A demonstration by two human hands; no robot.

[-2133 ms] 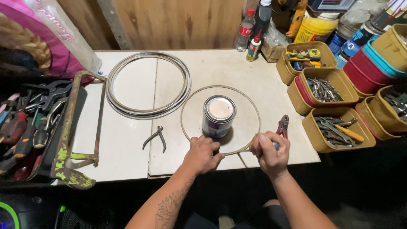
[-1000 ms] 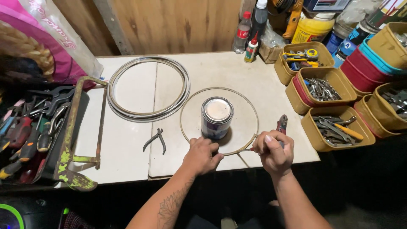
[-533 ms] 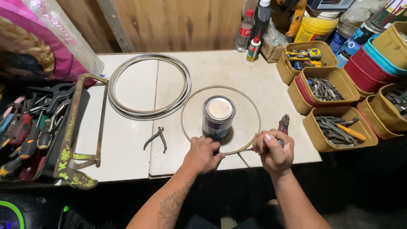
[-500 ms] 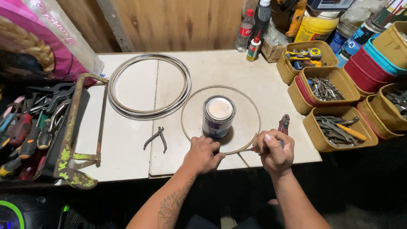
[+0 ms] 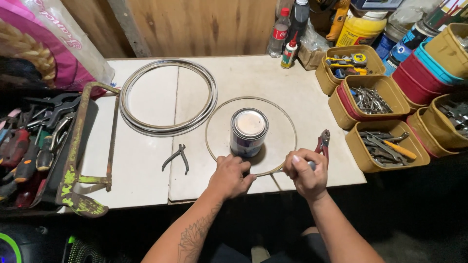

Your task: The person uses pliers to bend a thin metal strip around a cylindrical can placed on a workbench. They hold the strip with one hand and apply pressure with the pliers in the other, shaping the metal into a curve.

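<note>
1. The left hand [image 5: 230, 176] rests on the near edge of the wire hoop [image 5: 287, 122], fingers curled down and pressing it onto the white counter [image 5: 146, 160].
2. The right hand [image 5: 306, 171] is closed in a fist around the red-handled pliers [image 5: 322, 142], at the hoop's near-right edge.
3. The wire hoop lies flat on the counter, encircling an upright paint tin [image 5: 248, 131].
4. Small black pliers [image 5: 176, 158] lie to the left, and stacked metal rings [image 5: 168, 97] sit beyond.
5. Yellow tubs of tools [image 5: 380, 146] line the right side.
</note>
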